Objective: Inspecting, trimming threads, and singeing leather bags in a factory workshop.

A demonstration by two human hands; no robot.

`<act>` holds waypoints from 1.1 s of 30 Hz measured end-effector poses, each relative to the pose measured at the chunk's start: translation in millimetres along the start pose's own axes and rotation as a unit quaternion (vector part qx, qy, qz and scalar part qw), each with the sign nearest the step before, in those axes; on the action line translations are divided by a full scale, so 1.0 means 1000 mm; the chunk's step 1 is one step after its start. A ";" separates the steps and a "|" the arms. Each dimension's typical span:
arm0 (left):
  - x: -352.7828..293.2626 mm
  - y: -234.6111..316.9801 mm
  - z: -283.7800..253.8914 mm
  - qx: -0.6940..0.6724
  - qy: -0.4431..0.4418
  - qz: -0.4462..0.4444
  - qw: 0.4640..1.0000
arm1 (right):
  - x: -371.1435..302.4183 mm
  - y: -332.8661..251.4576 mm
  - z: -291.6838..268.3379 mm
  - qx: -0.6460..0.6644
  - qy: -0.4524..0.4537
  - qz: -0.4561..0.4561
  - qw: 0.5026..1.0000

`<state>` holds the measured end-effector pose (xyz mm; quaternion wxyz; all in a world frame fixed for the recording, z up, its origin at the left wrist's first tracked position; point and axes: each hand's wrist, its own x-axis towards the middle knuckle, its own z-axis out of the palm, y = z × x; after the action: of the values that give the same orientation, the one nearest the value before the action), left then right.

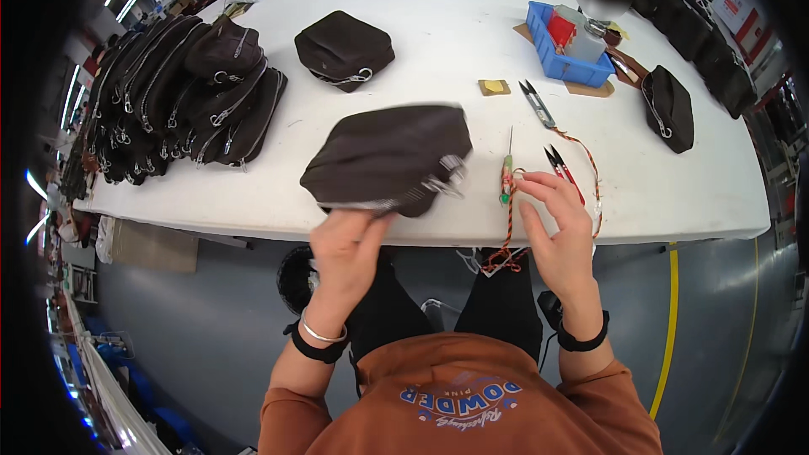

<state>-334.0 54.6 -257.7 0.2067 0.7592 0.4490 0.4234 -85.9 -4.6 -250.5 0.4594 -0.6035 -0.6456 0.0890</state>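
My left hand (344, 253) is closed on the near, zippered edge of a dark brown zip pouch (388, 156). That pouch is tilted over the table's front edge, and its metal zipper pull is smeared by motion. My right hand (556, 232) has its thumb and fingers apart. Its fingertips are beside a thin pointed tool (506, 179) with a green and red handle, tied to a striped cord (510, 223); whether they touch it I cannot tell. Just beyond these fingers lie red-handled thread snips (566, 173).
Many similar pouches (168, 101) are piled at the left. Single pouches lie behind (344, 49) and at the right (667, 109). Grey snips (538, 104) on a cord lie near a small yellow piece (495, 87) and a blue bin (573, 69). The white table's front edge (253, 223) crosses before me.
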 end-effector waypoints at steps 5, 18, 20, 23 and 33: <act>0.035 0.011 -0.032 -0.545 0.155 -0.116 0.816 | 0.002 -0.003 0.009 0.115 0.012 0.038 0.993; -0.017 -0.037 -0.016 -0.653 0.107 -0.279 0.696 | 0.005 -0.025 0.061 0.182 -0.104 0.056 0.976; -0.016 -0.033 -0.016 -0.655 0.113 -0.283 0.691 | 0.007 -0.026 0.068 0.207 -0.107 0.059 0.971; -0.015 -0.027 -0.017 -0.636 0.093 -0.288 0.710 | 0.005 -0.026 0.074 0.203 -0.103 0.058 0.972; -0.019 -0.018 -0.018 -0.619 0.006 -0.293 0.729 | 0.000 -0.038 0.066 0.094 -0.113 -0.043 0.988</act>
<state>-362.6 46.6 -269.0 0.7418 0.2913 0.2891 0.5304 -158.4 15.0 -262.0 0.4417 -0.5154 -0.7072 0.1977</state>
